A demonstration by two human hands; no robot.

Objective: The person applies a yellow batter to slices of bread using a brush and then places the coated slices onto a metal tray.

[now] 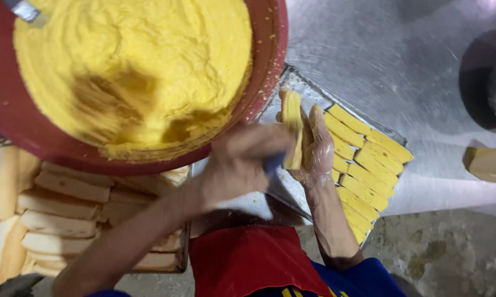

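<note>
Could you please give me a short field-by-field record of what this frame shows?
left hand: blurred, on a blue-handled tool against the slice
right hand: in a clear glove, holding a bread slice upright
slice: coated yellow
bowl: red, full of yellow paste
tray: metal, rows of coated slices
crate: plain bread slices, at the left

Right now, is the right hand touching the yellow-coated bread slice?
Touching. The head view shows the gloved right hand gripping the upright yellow-coated bread slice, fingers wrapped against its side.
</note>
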